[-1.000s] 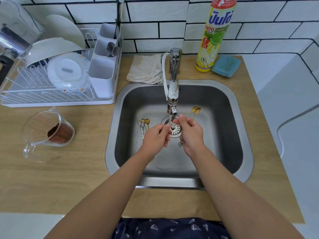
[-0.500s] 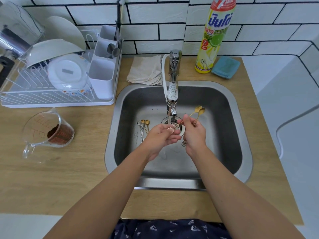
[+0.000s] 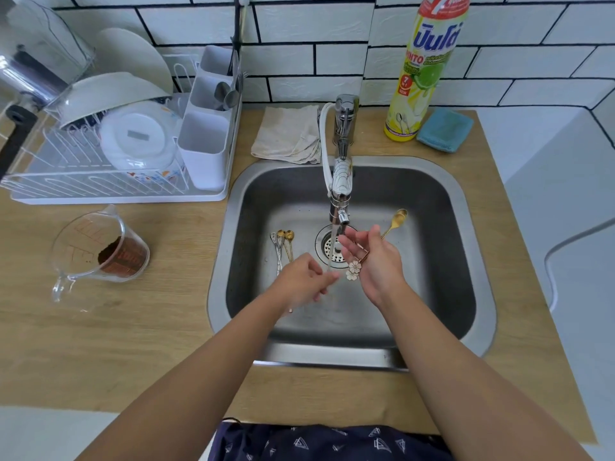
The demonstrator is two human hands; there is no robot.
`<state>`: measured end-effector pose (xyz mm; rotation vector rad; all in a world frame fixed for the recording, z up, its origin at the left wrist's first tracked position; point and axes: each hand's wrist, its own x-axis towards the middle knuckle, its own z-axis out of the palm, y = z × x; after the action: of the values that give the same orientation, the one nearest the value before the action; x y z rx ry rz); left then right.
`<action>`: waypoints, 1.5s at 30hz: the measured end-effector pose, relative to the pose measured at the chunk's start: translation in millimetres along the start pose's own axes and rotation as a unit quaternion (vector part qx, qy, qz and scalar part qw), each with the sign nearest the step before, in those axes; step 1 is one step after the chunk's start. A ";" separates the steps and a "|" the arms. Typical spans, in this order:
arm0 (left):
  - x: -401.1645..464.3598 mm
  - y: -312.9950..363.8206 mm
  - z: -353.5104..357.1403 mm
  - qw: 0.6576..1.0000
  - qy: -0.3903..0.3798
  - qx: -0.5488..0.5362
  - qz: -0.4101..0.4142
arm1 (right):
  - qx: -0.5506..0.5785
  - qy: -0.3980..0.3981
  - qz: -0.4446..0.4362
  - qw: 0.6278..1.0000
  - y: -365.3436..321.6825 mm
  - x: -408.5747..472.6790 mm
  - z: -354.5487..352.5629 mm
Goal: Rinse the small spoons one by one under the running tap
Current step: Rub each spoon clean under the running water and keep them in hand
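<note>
A slim gold metal spoon with a white flower charm [image 3: 379, 242] lies across the right hand [image 3: 376, 261], its bowl toward 2 o'clock, fingers loosely curled around the handle. The left hand [image 3: 304, 284], blurred and seemingly half-closed on nothing, touches the thin water stream [image 3: 332, 247] from the chrome tap [image 3: 341, 181]. At 9 o'clock, more small gold and silver spoons [image 3: 283, 244] lie on the brushed steel sink [image 3: 432, 227] floor.

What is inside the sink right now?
On the sink floor: a bunch of small spoons left of the drain strainer. The left hand covers their handle ends; the right hand holds more spoons above.
</note>
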<state>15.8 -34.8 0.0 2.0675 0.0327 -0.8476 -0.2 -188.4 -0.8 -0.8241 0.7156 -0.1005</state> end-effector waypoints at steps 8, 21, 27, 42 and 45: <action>54.6 -38.3 -15.6 0.948 0.107 0.295 -0.059 | -0.026 -0.011 0.014 1.000 0.2 -4.9 -4.4; 55.9 -40.6 -18.8 0.959 0.088 0.240 -0.121 | -0.025 -0.030 0.052 0.998 1.6 1.6 -19.3; 21.1 -32.9 -10.1 0.994 -0.002 0.068 -0.085 | -0.149 0.046 0.085 0.984 14.1 2.4 -14.6; -17.5 -1.9 -9.0 0.976 -0.028 0.206 0.059 | -0.301 -0.037 0.022 0.953 21.7 2.9 -4.1; -20.8 -5.5 -5.0 0.981 -0.044 0.177 0.062 | -0.307 -0.012 -0.012 0.952 23.8 4.6 -2.7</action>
<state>0.8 -22.0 10.1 2.3297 -0.3126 -0.9175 -2.8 -175.4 -21.2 -1.4261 0.7211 0.1204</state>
